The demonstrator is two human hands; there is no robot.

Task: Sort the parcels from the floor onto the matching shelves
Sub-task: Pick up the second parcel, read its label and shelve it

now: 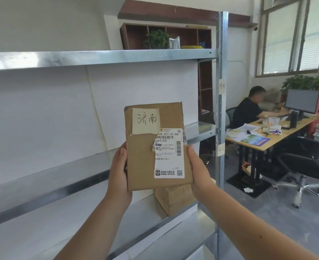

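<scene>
Fingers [122, 153] of left hand [118, 175] and right hand [200, 171] clasp a flat, creased brown-paper parcel [145, 156] before metal shelves [98, 57].

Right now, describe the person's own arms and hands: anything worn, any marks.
Both arms are bare as far as the view shows: no sleeves, gloves, watch or bracelet. The left hand and right hand show no rings where visible. The right forearm carries one small dark spot.
</scene>
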